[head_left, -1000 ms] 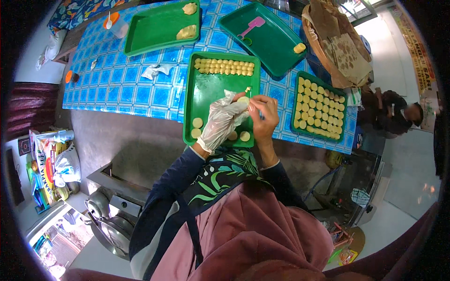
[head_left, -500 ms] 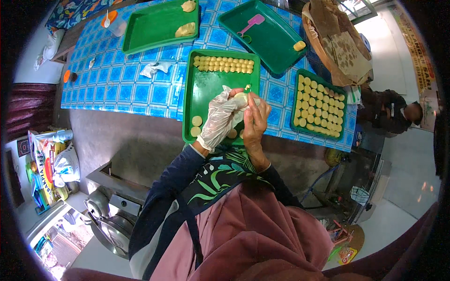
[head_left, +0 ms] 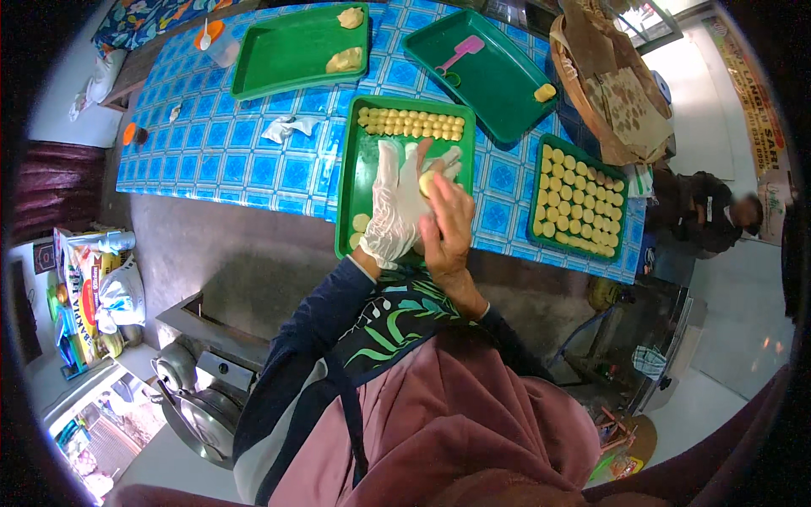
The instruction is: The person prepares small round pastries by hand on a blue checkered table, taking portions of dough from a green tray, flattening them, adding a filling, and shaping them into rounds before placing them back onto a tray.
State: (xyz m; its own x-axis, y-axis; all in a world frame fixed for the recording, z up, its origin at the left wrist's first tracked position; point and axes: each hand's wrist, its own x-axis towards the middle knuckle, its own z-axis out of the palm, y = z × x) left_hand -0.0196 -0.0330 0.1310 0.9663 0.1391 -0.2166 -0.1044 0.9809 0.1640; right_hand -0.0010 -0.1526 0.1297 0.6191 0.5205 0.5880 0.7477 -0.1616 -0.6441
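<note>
My left hand [head_left: 397, 203], in a clear plastic glove, has its fingers stretched forward over a green tray [head_left: 345, 203] and holds a pale yellow dough piece [head_left: 427, 184]. My bare right hand [head_left: 449, 237] is against this piece, its fingertips curved onto it above the gloved palm. Rows of small yellow dough balls [head_left: 410, 118] line the tray's far end, and a flat disc [head_left: 361, 223] shows at its near left; the rest is partly hidden by my hands.
A tray [head_left: 536, 221] of discs stands right, trays [head_left: 287, 72] [head_left: 456, 101] with dough and a pink scraper [head_left: 467, 51] behind, on a blue tablecloth [head_left: 186, 160]. A basket [head_left: 596, 84] is back right, a person [head_left: 710, 211] far right, pots [head_left: 198, 406] lower left.
My gloved fingers have straightened from a cupped shape, and my right hand has turned and come lower over the palm. The view has shifted slightly, the table appearing a little lower and rightward.
</note>
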